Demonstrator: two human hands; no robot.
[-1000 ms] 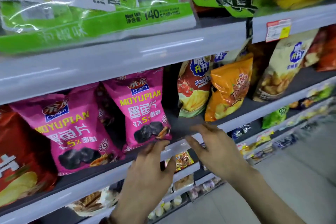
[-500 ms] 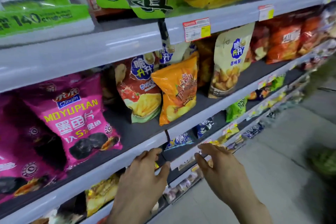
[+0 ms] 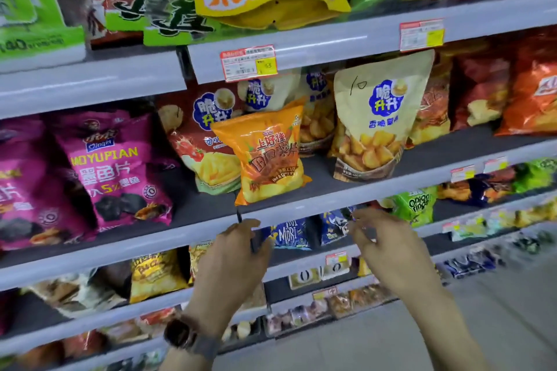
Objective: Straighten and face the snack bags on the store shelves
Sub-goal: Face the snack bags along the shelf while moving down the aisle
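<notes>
Your left hand (image 3: pixel 238 259) and right hand (image 3: pixel 388 253) hover empty (fingers relaxed), the orange bag (image 3: pixel 268 156) just above your left.

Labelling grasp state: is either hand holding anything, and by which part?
Nothing is held. The left hand and right hand are loosely curled in front of the shelf edge, below the orange chip bag, touching no bag.

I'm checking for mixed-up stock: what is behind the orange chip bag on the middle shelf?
A red tomato-flavour bag stands behind the orange bag, its right side covered. A cream bag shows past the upper right corner, its left part hidden.
</notes>
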